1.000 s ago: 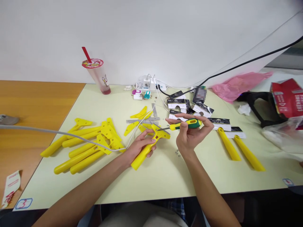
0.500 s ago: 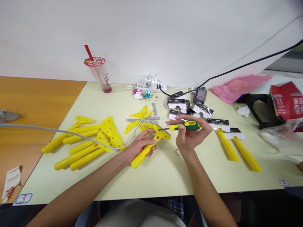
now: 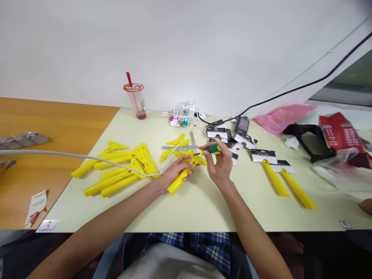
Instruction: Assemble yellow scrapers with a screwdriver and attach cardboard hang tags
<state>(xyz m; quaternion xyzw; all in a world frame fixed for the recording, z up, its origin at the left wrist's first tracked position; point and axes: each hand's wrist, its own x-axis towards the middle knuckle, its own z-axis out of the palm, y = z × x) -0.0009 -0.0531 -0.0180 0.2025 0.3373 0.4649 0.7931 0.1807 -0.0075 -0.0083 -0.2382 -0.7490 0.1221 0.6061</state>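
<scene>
My left hand (image 3: 178, 170) is closed around a yellow scraper (image 3: 179, 181), its handle slanting toward me and its wide head facing away. In my right hand (image 3: 219, 166) is a screwdriver (image 3: 213, 148) with a green and yellow handle. Its shaft reaches left to the scraper's head; whether the tip sits in a screw is too small to tell. Just beyond lie loose yellow blade covers (image 3: 176, 139) and thin metal blades (image 3: 192, 138). A pile of yellow scraper handles (image 3: 116, 174) rests left of my left hand.
A white cable (image 3: 87, 157) crosses over the handle pile. Behind are a drink cup (image 3: 136, 102), a power strip (image 3: 186, 111) and black-and-white cards (image 3: 216, 132). To the right lie two yellow scrapers (image 3: 298, 188) with cards, a pink bag (image 3: 283, 116) and a black frame-like object (image 3: 305, 135).
My right fingers have closed more tightly around the screwdriver handle, and the hand has shifted left toward the scraper. The left hand still holds the scraper. The camera view has moved.
</scene>
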